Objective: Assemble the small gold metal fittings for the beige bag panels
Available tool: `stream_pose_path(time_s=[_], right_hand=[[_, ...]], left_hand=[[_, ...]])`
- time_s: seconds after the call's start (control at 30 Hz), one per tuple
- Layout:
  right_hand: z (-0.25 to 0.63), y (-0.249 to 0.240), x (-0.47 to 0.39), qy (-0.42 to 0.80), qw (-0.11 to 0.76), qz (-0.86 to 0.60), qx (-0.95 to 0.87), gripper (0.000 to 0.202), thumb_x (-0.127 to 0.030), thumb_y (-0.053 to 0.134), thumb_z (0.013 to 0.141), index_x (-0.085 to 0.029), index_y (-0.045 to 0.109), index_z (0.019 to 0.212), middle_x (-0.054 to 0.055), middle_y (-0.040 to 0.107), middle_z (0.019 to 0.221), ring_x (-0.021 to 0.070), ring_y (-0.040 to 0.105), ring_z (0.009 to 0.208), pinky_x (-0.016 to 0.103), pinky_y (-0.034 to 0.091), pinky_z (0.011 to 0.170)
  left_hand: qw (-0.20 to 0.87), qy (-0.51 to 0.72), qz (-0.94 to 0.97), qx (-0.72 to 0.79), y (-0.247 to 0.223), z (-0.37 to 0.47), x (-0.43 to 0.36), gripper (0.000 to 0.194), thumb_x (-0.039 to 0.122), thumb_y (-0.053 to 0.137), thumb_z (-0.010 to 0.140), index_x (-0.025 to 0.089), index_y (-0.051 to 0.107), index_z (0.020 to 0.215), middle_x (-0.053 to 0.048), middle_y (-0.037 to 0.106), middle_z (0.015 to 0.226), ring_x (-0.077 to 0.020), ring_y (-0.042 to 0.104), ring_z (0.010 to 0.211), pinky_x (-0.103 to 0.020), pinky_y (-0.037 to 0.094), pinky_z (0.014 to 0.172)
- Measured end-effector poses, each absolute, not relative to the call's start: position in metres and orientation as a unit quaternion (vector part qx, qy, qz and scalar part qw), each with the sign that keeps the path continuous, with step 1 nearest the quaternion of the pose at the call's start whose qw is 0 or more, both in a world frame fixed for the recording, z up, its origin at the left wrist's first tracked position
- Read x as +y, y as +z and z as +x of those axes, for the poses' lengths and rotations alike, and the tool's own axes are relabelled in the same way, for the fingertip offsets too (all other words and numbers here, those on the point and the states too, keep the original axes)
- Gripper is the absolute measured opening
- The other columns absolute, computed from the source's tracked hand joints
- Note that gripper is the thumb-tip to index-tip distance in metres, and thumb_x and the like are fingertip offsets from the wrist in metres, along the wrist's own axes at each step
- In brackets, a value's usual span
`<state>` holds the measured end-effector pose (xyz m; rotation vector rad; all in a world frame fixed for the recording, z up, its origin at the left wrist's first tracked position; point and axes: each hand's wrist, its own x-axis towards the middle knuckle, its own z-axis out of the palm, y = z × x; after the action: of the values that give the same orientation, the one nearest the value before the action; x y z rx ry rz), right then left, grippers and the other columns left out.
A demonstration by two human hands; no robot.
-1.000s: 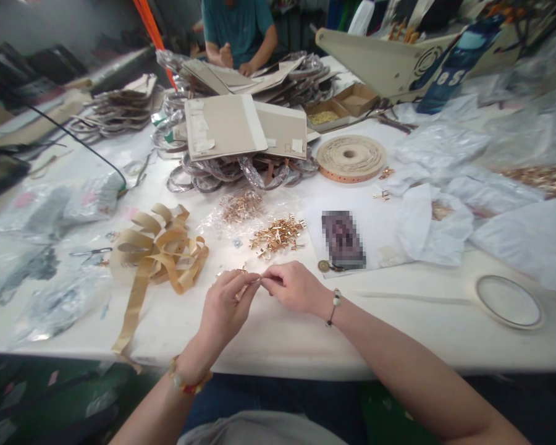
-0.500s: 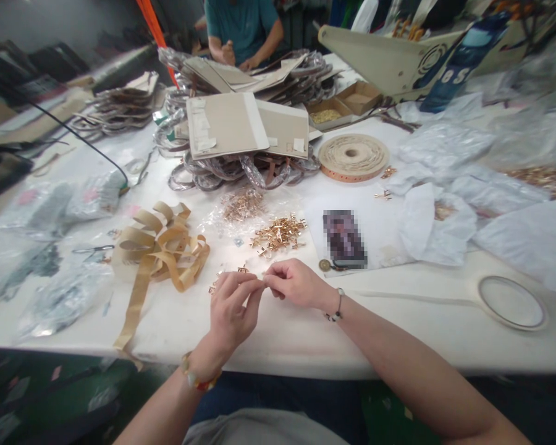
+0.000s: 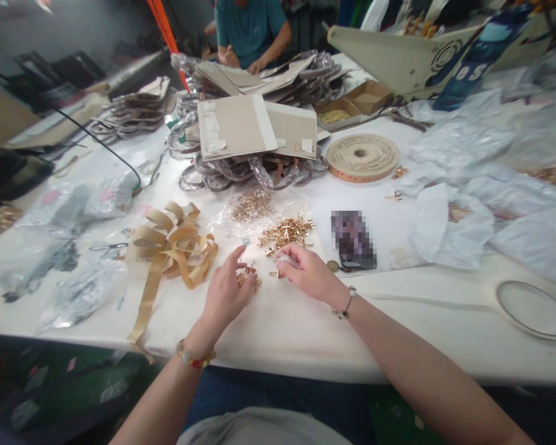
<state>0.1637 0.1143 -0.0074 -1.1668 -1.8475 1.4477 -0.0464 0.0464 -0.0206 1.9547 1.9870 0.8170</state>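
Observation:
My left hand (image 3: 228,289) hovers with thumb and fingers apart beside a small group of gold metal fittings (image 3: 249,279), partly hidden by it. To its right, my right hand (image 3: 308,272) is closed in a pinch. A small gold metal fitting (image 3: 277,274) with prongs shows at its fingertips. Just beyond that hand lies a larger heap of gold metal fittings (image 3: 288,231). Behind it, more such pieces sit in a clear plastic bag (image 3: 251,205).
Loose tan tape (image 3: 183,250) curls at left. A phone (image 3: 353,240) lies on white paper at right, near a tape roll (image 3: 532,309). Behind are stacked boards (image 3: 236,127), a coiled strip roll (image 3: 362,157) and a blue bottle (image 3: 479,59). A co-worker (image 3: 252,31) sits across the table.
My hands have parted from a shared pinch. The left has opened near the small group of fittings; the right is now by the larger heap, with a fitting at its fingertips. The view has shifted slightly.

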Motion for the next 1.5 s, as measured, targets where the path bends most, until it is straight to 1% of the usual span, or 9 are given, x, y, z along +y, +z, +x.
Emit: stream_pose_path(time_s=[0.17, 0.4, 0.53, 0.63, 0.8, 1.0, 1.27, 1.4, 1.5], right_hand=[[0.164, -0.008, 0.116, 0.499, 0.246, -0.441, -0.704, 0.021, -0.033, 0.060, 0.089, -0.018, 0.063, 0.104, 0.003, 0.067, 0.085, 0.0163, 0.057, 0.074, 0.026, 0.041, 0.067], [0.165, -0.003, 0.115, 0.485, 0.244, -0.441, -0.715, 0.021, -0.032, 0.061, 0.089, -0.019, 0.064, 0.105, 0.002, 0.068, 0.085, 0.0163, 0.057, 0.074, 0.025, 0.040, 0.066], [0.165, -0.003, 0.114, 0.479, 0.240, -0.432, -0.726, 0.018, -0.031, 0.061, 0.089, -0.019, 0.064, 0.103, 0.001, 0.067, 0.083, 0.0154, 0.056, 0.072, 0.025, 0.039, 0.065], [0.163, -0.004, 0.113, 0.470, 0.237, -0.429, -0.734, 0.018, -0.030, 0.062, 0.088, -0.019, 0.064, 0.102, 0.001, 0.067, 0.084, 0.0151, 0.057, 0.072, 0.025, 0.040, 0.065], [0.162, -0.006, 0.111, 0.485, 0.240, -0.424, -0.726, 0.020, -0.027, 0.067, 0.085, -0.020, 0.064, 0.103, 0.003, 0.070, 0.091, 0.0168, 0.063, 0.079, 0.027, 0.045, 0.072], [0.161, -0.015, 0.111, 0.544, 0.272, -0.388, -0.693, 0.018, -0.025, 0.072, 0.083, -0.021, 0.063, 0.098, 0.004, 0.072, 0.098, 0.0184, 0.068, 0.087, 0.031, 0.051, 0.081], [0.160, -0.021, 0.112, 0.601, 0.305, -0.352, -0.649, 0.026, -0.022, 0.079, 0.073, -0.020, 0.062, 0.093, 0.001, 0.072, 0.091, 0.0188, 0.069, 0.085, 0.032, 0.054, 0.081], [0.160, -0.021, 0.114, 0.607, 0.313, -0.359, -0.636, 0.025, -0.023, 0.078, 0.073, -0.020, 0.061, 0.091, 0.000, 0.071, 0.087, 0.0182, 0.068, 0.083, 0.033, 0.055, 0.080], [0.160, -0.022, 0.117, 0.618, 0.329, -0.368, -0.612, 0.027, -0.025, 0.079, 0.072, -0.021, 0.061, 0.090, 0.000, 0.070, 0.087, 0.0178, 0.068, 0.082, 0.033, 0.055, 0.081]], left_hand=[[0.163, 0.270, 0.625, 0.714, -0.013, -0.043, 0.061, 0.057, 0.017, 0.060, 0.083, 0.022, 0.043, 0.138, -0.012, 0.068, 0.119, -0.0208, 0.074, 0.086, -0.032, 0.056, 0.065], [0.090, 0.259, 0.758, 0.592, -0.005, -0.053, 0.043, 0.054, 0.012, 0.055, 0.085, 0.023, 0.045, 0.137, -0.008, 0.071, 0.110, -0.0209, 0.070, 0.096, -0.040, 0.051, 0.089], [0.097, 0.200, 0.811, 0.541, -0.015, -0.047, 0.032, 0.055, 0.012, 0.052, 0.089, 0.023, 0.040, 0.142, -0.010, 0.068, 0.121, -0.0230, 0.068, 0.107, -0.040, 0.048, 0.091], [0.099, 0.185, 0.795, 0.569, -0.023, -0.037, 0.031, 0.055, 0.016, 0.057, 0.090, 0.023, 0.040, 0.142, -0.008, 0.071, 0.113, -0.0224, 0.071, 0.099, -0.039, 0.047, 0.089], [0.091, 0.233, 0.753, 0.609, -0.023, -0.021, 0.033, 0.053, 0.009, 0.057, 0.089, 0.025, 0.043, 0.138, -0.002, 0.074, 0.099, -0.0176, 0.073, 0.081, -0.036, 0.047, 0.084], [0.064, 0.313, 0.733, 0.600, -0.011, -0.009, 0.034, 0.050, 0.014, 0.063, 0.088, 0.026, 0.046, 0.134, -0.003, 0.075, 0.102, -0.0170, 0.073, 0.080, -0.035, 0.050, 0.083], [0.055, 0.347, 0.722, 0.596, -0.014, -0.007, 0.035, 0.048, 0.013, 0.064, 0.087, 0.026, 0.049, 0.131, -0.004, 0.074, 0.105, -0.0177, 0.073, 0.085, -0.035, 0.051, 0.084], [0.102, 0.376, 0.705, 0.593, -0.010, -0.010, 0.033, 0.047, 0.019, 0.066, 0.087, 0.024, 0.051, 0.131, -0.006, 0.070, 0.109, -0.0178, 0.070, 0.089, -0.034, 0.051, 0.083], [0.173, 0.400, 0.655, 0.617, -0.006, -0.014, 0.031, 0.034, 0.027, 0.065, 0.089, 0.022, 0.059, 0.122, -0.007, 0.068, 0.108, -0.0183, 0.065, 0.093, -0.032, 0.049, 0.081]])
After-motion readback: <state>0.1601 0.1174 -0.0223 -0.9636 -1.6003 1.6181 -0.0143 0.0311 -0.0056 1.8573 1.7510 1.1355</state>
